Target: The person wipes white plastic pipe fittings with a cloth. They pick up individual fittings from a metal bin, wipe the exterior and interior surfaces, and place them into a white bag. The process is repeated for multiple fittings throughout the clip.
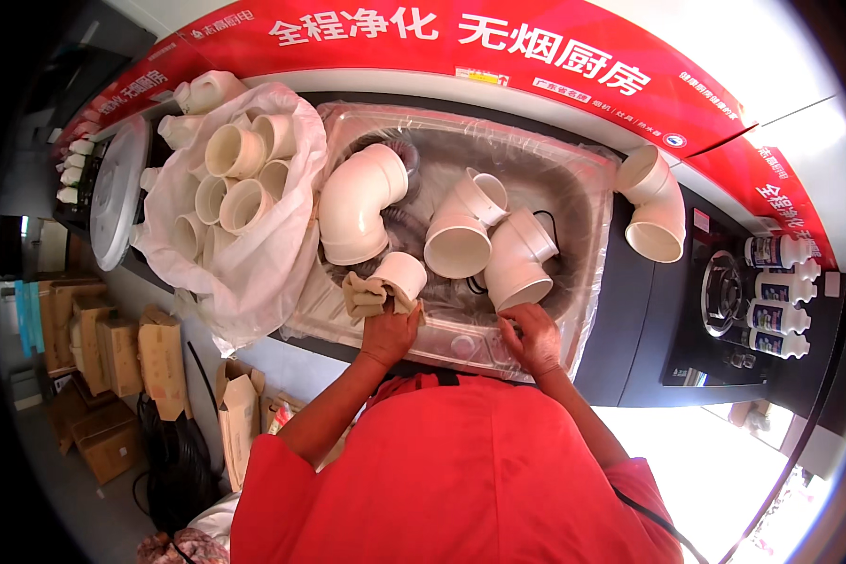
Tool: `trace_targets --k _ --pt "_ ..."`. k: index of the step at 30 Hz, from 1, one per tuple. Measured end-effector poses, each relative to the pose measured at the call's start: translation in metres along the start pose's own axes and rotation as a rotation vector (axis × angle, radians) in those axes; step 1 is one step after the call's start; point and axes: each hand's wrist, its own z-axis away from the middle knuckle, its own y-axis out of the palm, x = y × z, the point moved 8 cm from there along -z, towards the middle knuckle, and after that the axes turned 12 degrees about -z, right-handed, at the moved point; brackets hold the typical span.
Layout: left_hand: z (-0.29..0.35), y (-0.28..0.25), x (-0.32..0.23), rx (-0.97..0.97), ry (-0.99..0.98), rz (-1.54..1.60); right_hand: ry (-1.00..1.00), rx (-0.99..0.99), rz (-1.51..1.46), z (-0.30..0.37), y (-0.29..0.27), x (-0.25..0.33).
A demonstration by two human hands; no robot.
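My left hand (391,335) is closed on a tan cloth (367,293), which is bunched against a short white pipe fitting (403,273) at the sink's near edge. To the right, my right hand (534,340) has its fingers bent and apart, by the lower rim of a white pipe elbow (517,258); whether they touch it is unclear. Beside that elbow sits a white branched pipe fitting (461,235) with its wide mouth toward me. A larger glossy pipe elbow (359,202) stands at the sink's left. All rest in or over a plastic-covered sink (451,343).
A white plastic bag (263,291) full of pipe fittings (246,205) stands left of the sink. Another pipe elbow (655,207) is on the dark counter at right. White bottles (780,282) stand by a gas hob (722,293). Cardboard boxes (164,362) are stacked at lower left.
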Motion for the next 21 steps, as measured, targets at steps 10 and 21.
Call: trace_targets --k 10,21 --pt "0.001 0.012 0.006 0.156 -0.038 -0.053 0.016 -0.081 -0.085 0.003 -0.001 -0.003" --pt "-0.001 0.007 0.003 -0.012 0.011 -0.079 0.206 0.096 -0.666 -0.015 0.003 0.010"
